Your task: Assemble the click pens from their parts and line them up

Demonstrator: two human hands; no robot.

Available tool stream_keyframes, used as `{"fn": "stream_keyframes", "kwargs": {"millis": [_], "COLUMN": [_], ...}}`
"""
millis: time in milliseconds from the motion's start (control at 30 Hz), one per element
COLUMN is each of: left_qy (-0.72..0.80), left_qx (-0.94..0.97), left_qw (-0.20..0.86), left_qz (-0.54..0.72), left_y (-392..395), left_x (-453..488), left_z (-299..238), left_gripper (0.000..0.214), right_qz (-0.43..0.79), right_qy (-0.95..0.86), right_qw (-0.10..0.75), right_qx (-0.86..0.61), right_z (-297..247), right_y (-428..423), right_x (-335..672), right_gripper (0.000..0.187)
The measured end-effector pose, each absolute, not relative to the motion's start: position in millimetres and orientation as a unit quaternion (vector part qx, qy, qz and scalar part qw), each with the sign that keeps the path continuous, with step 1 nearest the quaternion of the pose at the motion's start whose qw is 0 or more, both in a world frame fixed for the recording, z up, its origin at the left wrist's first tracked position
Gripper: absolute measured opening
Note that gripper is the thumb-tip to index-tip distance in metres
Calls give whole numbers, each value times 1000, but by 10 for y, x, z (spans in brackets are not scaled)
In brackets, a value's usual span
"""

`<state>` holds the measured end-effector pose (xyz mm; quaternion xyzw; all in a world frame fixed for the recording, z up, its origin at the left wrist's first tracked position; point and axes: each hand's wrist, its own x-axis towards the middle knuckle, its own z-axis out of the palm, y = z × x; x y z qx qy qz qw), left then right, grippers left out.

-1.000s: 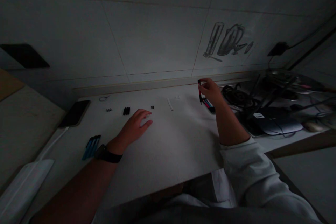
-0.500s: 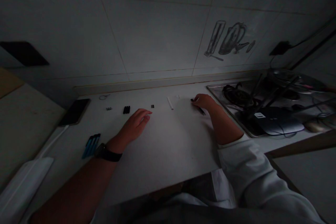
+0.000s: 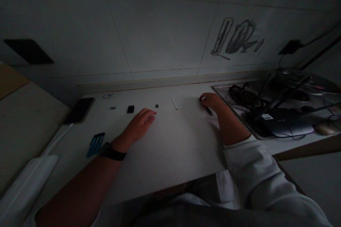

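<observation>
- To the right of the right hand's (image 3: 212, 101) grip, space is limited by the metal stove rim (image 3: 236, 117); farther right, the stove is crowded by a dark device with upright rods (image 3: 289, 122).
- To the left of that grip, in a loose row, are laid a small clear piece (image 3: 182, 96), a white stick (image 3: 174, 103), two small black pieces (image 3: 157, 106), black caps (image 3: 130, 109) and tiny grey bits (image 3: 113, 108).
- Farther left, a phone (image 3: 79, 110) is joined by a white cable (image 3: 57, 140); nearer the body, blue tubes (image 3: 95, 144) are grouped beside the watch (image 3: 114, 152).
- A white label (image 3: 267, 116) is carried by the device; its print is too small to be read.
- Under the right hand, on the countertop (image 3: 183, 145), a slender black-and-red piece (image 3: 208, 110) is seen slanting toward the body, its upper part covered by the fingers.
- The right fingers are drawn in narrowly over it; whether it is pinched or merely touched cannot be told.
- The left hand (image 3: 140, 124) is held loosely curled, thumb near forefinger, just beside the small black pieces.
</observation>
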<state>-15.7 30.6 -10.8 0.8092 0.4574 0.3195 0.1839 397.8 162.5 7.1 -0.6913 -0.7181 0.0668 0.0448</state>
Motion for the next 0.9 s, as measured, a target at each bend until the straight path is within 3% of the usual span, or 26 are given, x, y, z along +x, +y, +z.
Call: {"fn": "stream_keyframes", "kwargs": {"millis": [233, 900], "left_qy": [455, 457], "left_qx": [811, 817], "left_qw": [188, 170], "left_qz": [317, 307], "left_y": [295, 308], "left_x": [-150, -150], "left_z": [-99, -102], "left_gripper": [35, 35], "right_qz": [45, 22], "right_qy": [-724, -707], "right_qw": [12, 35], "right_qx": [-688, -706], "right_z": [68, 20], "right_y": [1719, 1767], "right_x": [4129, 4271], "right_gripper": [37, 33]}}
